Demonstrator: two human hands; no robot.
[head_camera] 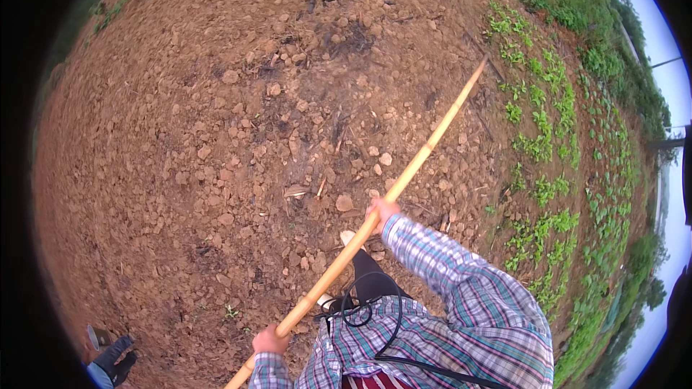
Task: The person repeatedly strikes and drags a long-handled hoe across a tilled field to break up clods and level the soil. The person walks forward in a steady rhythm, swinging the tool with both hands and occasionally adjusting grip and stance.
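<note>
A long bamboo pole (427, 148) runs slantwise from the bottom edge up to the right, over bare soil. My right hand (385, 212) is wrapped around its middle. Lower down, my left hand (270, 340) grips the same pole. The far end tapers close to the ground, beside a thin dark strip (492, 65); whether the two are joined I cannot tell. The pole's near end is cut off by the picture's edge. Below the pole, a light-coloured shoe (348, 237) shows on the soil.
Cloddy brown soil (216, 135) spreads ahead and left, with charred bits and dry stalks. Rows of leafy green plants (546, 183) grow at the right. At the lower left are another person's dark trouser legs (114, 357) and a bucket (100, 337). A black cable (401, 302) hangs across my plaid shirt.
</note>
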